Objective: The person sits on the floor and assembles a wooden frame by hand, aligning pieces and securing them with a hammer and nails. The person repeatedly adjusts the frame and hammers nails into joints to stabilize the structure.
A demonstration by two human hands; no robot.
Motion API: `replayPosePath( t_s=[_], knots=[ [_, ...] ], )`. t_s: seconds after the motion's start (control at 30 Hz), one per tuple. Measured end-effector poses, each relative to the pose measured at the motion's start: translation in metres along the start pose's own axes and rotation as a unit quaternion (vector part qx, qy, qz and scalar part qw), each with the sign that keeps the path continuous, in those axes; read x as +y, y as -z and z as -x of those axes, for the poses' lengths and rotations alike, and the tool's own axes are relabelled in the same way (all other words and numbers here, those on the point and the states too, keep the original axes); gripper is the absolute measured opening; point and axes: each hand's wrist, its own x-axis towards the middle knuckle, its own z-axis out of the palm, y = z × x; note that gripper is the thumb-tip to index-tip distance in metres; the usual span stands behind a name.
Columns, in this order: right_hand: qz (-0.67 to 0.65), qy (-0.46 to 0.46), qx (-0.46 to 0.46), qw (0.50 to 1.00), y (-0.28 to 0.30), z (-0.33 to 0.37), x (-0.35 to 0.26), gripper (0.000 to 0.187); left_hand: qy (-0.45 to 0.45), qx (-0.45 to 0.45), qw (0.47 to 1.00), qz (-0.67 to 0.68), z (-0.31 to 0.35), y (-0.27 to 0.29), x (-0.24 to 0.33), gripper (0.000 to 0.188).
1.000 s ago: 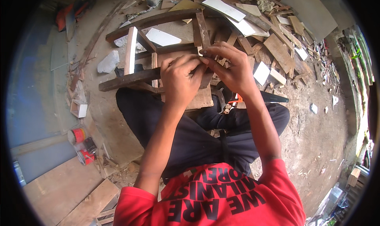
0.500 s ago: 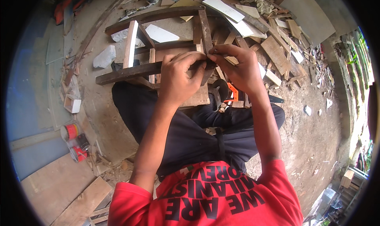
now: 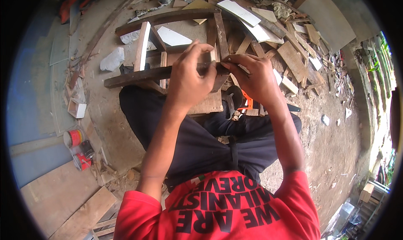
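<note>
A dark wooden chair-like frame (image 3: 140,76) lies across in front of my knees, its near rail passing behind my left hand. My left hand (image 3: 189,82) is at that rail, its thumb against the near side and its index finger raised apart from the thumb. At the joint where the rail meets a dark upright (image 3: 221,34), my right hand (image 3: 254,74) has thumb and index finger closed together. Whatever is between these fingertips is too small to make out. A pale strip of wood (image 3: 142,47) spans the frame to the left.
Wood offcuts (image 3: 291,59) and white board pieces (image 3: 239,12) are heaped beyond the frame. An orange-handled saw (image 3: 247,101) lies by my foot. Red cans (image 3: 74,138) stand at the left, near a pale stone chunk (image 3: 112,59). A wall edge runs along the right.
My left index finger has lifted and drawn away from the joint, opening a gap to the thumb. My right hand has dropped slightly, still at the joint. The frame has shifted very slightly.
</note>
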Motion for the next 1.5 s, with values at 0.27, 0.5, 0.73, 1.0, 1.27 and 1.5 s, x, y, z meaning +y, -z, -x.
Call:
replayPosePath(
  t_s=[0.27, 0.5, 0.73, 1.0, 1.27, 1.5],
  knots=[
    [0.027, 0.033, 0.010, 0.999, -0.003, 0.000, 0.000, 0.016, -0.218, -0.056, 0.968, -0.109, -0.037, 0.019, -0.003, 0.019],
    [0.012, 0.034, 0.019, 0.999, -0.004, 0.004, 0.003, 0.017, -0.094, -0.169, 0.969, 0.154, -0.028, 0.007, -0.014, 0.026],
    [0.051, 0.095, 0.069, 0.992, -0.013, 0.004, 0.015, 0.015, -0.040, -0.138, 0.973, 0.180, -0.027, 0.003, -0.014, 0.020],
    [0.068, 0.100, 0.094, 0.988, -0.028, 0.011, 0.024, 0.014, -0.069, -0.148, 0.977, 0.140, -0.024, 0.003, -0.020, 0.018],
    [-0.115, -0.030, 0.165, 0.979, -0.061, 0.056, 0.059, 0.055, 0.004, -0.162, 0.981, 0.108, -0.023, -0.001, -0.012, 0.015],
    [-0.159, -0.145, -0.016, 0.976, -0.129, 0.110, 0.117, 0.052, 0.061, -0.164, 0.980, 0.099, -0.023, -0.004, -0.007, 0.017]
  ],
)
